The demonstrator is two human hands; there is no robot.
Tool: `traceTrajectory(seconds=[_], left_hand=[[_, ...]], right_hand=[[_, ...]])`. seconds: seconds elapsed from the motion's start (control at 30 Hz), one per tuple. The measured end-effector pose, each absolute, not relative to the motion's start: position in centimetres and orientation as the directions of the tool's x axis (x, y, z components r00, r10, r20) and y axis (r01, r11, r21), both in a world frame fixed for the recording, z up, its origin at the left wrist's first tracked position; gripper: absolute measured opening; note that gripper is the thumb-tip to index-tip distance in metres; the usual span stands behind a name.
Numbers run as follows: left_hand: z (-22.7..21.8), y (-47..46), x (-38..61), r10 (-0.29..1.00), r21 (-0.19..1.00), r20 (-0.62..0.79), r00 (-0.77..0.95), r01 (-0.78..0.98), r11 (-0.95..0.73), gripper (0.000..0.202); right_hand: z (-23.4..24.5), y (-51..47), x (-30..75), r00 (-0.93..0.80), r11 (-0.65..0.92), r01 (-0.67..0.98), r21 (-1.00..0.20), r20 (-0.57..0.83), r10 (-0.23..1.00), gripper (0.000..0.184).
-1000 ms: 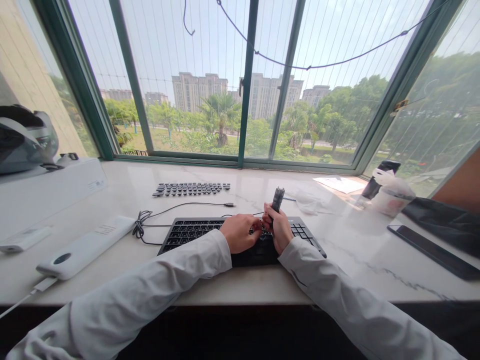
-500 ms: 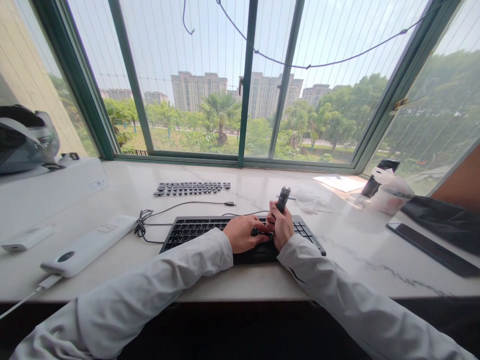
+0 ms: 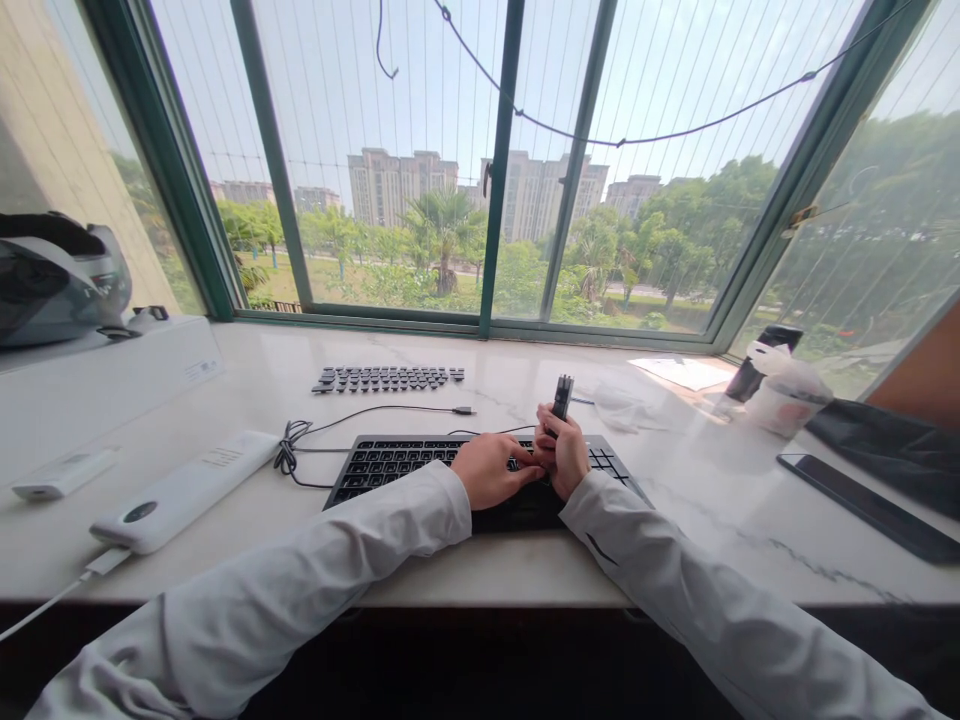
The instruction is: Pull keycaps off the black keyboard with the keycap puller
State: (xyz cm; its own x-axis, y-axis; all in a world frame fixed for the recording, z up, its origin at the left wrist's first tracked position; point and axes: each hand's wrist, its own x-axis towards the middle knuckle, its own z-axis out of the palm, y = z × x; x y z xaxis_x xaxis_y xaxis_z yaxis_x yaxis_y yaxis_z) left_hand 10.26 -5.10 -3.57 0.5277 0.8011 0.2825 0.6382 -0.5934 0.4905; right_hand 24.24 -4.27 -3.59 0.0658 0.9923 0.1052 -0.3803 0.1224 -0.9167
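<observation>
Head view: at a marble sill (image 3: 675, 500) under a green-framed bay window, a person in white sleeves works over a black keyboard (image 3: 390, 462). The right hand (image 3: 564, 456) is closed around a small dark tool (image 3: 562, 393), held upright with its top sticking out above the fist, over the keyboard's right half. The left hand (image 3: 491, 470) rests just beside it, fingers curled down onto the keys and touching the right hand; whether they pinch anything cannot be told. The keyboard lies near the front edge of the sill, its middle hidden by the hands.

Behind the keyboard, a neat block of loose keycaps (image 3: 388, 378) sits in rows nearer the glass. A black cable (image 3: 360, 415) runs between the two, coiled at its left end. Further left lie a white power bank (image 3: 184, 492) with a plugged-in lead and a smaller white device (image 3: 64, 474). To the right are a sheet of paper (image 3: 686, 372), a plastic-wrapped cup (image 3: 780, 395), and a dark phone (image 3: 870, 505) lying flat.
</observation>
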Motion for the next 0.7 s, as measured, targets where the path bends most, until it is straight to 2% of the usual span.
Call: traceTrajectory(seconds=[0.33, 0.53, 0.7], left_hand=[[-3.82, -4.51, 10.02, 0.765, 0.54, 0.288, 0.576, 0.562, -0.627, 0.027], [-4.04, -4.34, 9.99, 0.754, 0.54, 0.292, 0.588, 0.55, -0.637, 0.022], [-3.9, -4.36, 9.98, 0.75, 0.54, 0.285, 0.597, 0.547, -0.64, 0.021]], right_hand=[[-4.23, -4.74, 24.18, 0.19, 0.257, -0.414, -0.873, 0.193, 0.962, 0.038], [-4.45, -4.98, 24.13, 0.164, 0.312, -0.337, -0.889, 0.271, 0.949, 0.036], [-4.25, -5.32, 23.88, 0.155, 0.31, -0.3, -0.902, 0.275, 0.949, 0.037]])
